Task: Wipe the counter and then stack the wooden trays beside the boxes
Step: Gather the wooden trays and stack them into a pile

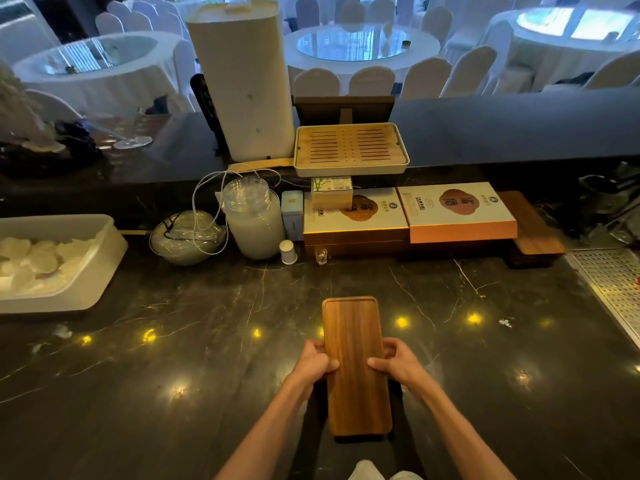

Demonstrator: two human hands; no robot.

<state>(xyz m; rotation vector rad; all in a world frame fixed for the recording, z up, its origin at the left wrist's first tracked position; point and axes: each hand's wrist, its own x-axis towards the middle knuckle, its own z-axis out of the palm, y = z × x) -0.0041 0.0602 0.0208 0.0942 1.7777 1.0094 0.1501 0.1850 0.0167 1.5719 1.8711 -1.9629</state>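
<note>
Gripping the wooden tray (353, 362) between both hands (356, 363) above the counter (173, 341).

Dim, wide-angle bowed edges; ceiling lights glare off the counter (207, 341).

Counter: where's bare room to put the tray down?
Free: dark counter around the wooden tray held by left hand and right hand. Crowded: back row, jar to boxes; white tub far left.

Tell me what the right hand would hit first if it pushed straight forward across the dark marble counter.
Probably the flat orange-edged gift box at the counter's back. From the right hand, gripping the long wooden tray, the marble ahead looks bare until there, though depth is uncertain.
</note>
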